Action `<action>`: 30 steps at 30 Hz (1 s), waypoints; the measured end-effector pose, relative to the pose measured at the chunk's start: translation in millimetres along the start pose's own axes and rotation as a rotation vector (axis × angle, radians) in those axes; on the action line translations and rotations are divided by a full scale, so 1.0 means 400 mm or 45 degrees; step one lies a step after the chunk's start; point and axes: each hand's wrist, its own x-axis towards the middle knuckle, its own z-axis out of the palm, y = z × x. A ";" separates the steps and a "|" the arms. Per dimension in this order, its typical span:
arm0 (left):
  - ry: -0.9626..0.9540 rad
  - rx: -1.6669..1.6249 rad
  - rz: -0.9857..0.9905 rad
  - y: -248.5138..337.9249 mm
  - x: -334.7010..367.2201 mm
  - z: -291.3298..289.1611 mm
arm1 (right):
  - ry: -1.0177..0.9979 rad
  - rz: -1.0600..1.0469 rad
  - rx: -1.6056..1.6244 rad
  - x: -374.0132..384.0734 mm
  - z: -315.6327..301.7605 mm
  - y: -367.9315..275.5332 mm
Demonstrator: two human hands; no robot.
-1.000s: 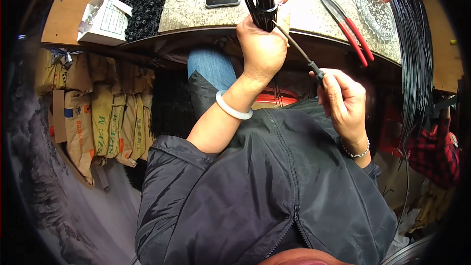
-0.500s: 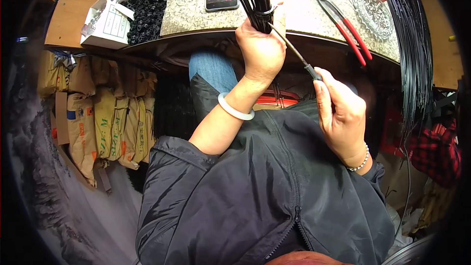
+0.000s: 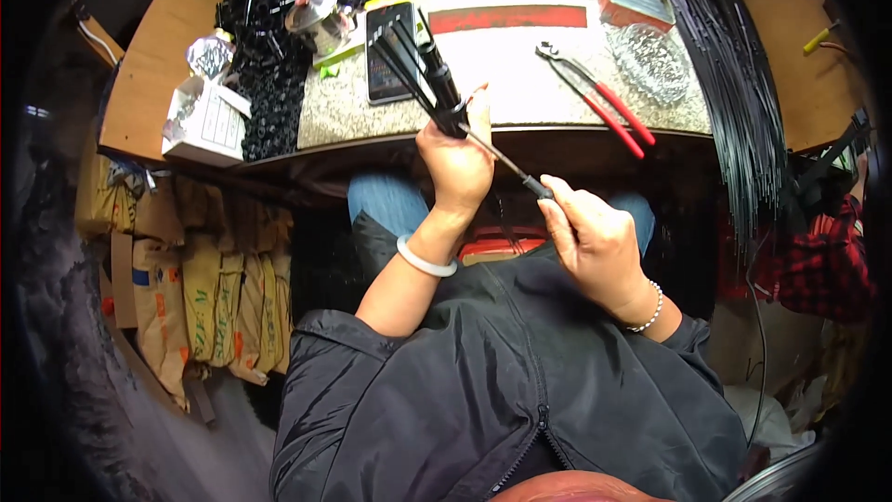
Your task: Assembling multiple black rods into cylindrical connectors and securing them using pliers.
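Gripped in my left hand (image 3: 455, 167) is a black tube (image 3: 440, 82) with thin black rods (image 3: 400, 60) fanning out beside it, like part of an umbrella frame. It points up and away from me over the table's near edge. My right hand (image 3: 595, 242) pinches the dark handle of a slim screwdriver-like tool (image 3: 505, 162). The metal shank runs up and left to the lower end of the tube, where its tip meets the piece close to my left fingers. My left fingers partly hide that contact.
A phone (image 3: 380, 85) lies behind the piece. Red-handled pliers (image 3: 613, 113), a clear glass dish (image 3: 650, 65) and a red box (image 3: 636, 0) are on the right. Long black rods (image 3: 734, 102) hang over the right edge. Small black parts (image 3: 269, 0) are heaped at back left, near a white carton (image 3: 206, 119).
The view has tilted up, showing more of the table. Both hands appear lower and further left, the tool still against the tube. Neither hand has let go.
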 end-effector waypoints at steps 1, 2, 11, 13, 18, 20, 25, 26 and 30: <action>-0.040 0.025 -0.013 0.010 -0.008 -0.007 | -0.009 -0.007 0.149 0.005 -0.011 0.018; -0.063 -0.142 -0.177 0.035 -0.012 0.000 | 0.069 -0.011 0.263 0.003 -0.028 0.041; -0.360 -0.490 -0.232 0.008 -0.033 -0.067 | 0.469 -0.290 -0.590 0.423 -0.008 0.332; -0.374 -0.215 0.029 0.057 -0.024 -0.059 | 0.621 -0.183 -0.893 0.510 -0.018 0.315; -0.436 -0.323 0.020 0.087 -0.006 -0.070 | 0.492 -0.256 -0.557 0.330 -0.071 0.254; -0.435 -0.379 -0.035 0.084 -0.003 -0.080 | 0.377 -0.194 -0.614 0.215 -0.052 0.282; -0.699 -0.289 0.125 0.046 -0.007 -0.092 | 0.382 -0.198 -0.790 0.124 -0.006 0.357; -0.674 -0.373 0.038 0.057 -0.012 -0.072 | 0.340 -0.210 -0.832 0.124 -0.018 0.344; -0.620 -0.341 -0.061 0.132 -0.013 -0.010 | 0.149 -0.083 -1.000 0.112 -0.013 0.401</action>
